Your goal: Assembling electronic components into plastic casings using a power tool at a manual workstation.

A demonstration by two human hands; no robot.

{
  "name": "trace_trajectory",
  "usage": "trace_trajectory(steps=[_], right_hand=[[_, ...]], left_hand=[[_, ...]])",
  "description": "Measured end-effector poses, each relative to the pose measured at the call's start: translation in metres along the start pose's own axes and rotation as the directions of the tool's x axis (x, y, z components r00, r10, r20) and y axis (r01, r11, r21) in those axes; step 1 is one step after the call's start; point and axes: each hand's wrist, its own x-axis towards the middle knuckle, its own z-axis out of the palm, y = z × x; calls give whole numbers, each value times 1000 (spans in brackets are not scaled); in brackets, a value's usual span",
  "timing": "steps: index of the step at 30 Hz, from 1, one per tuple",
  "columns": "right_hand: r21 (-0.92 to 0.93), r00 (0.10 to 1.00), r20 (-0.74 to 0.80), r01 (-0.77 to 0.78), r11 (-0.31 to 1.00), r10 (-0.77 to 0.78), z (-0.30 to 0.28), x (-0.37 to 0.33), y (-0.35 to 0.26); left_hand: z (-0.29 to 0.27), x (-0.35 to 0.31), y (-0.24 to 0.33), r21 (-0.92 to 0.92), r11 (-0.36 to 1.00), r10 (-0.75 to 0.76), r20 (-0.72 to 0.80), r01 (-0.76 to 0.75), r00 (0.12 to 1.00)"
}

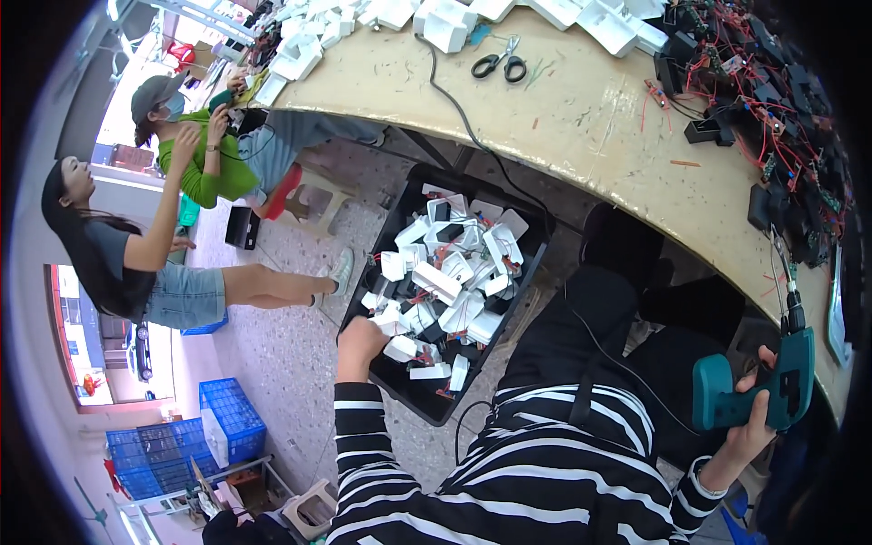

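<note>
My right hand (756, 409) grips a teal soldering gun (797, 381) by its handle. The metal tip of the gun points up toward the bench edge, close to black housings and wired parts. My left hand (361, 343) is curled at the left corner of a black crate (413, 400); whether its fingers hold the rim or a small part is hidden. White plastic housings (438, 282) fill the crate, some with red wires and small black parts among them.
A workbench (581, 118) curves across the top, bearing scissors (500, 65), white housings (445, 25) and a heap of black wired parts (754, 82). A black cable (463, 118) hangs over its edge. Two people are at the left, near blue crates (163, 454) and a stool (318, 200).
</note>
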Motion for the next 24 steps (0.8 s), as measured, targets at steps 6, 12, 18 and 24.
trace_trajectory(steps=[6, 12, 18, 24], right_hand=[[-96, 999, -39, -1, 995, -3, -21, -13, -4], [-5, 965, -262, 18, 1000, -19, -58, -20, -4], [-497, 882, -471, -233, 836, -35, -55, -34, -29], [-794, 923, -314, -128, 594, -221, -29, -12, -52]], left_hand=[[-104, -3, 123, -415, 588, 594, -362, -695, 719], [-127, -42, 245, -484, 93, 756, -534, -870, 378], [-119, -68, 328, -479, -223, 782, -608, -849, 137], [-106, -83, 348, -586, -198, 907, -413, -785, 79]])
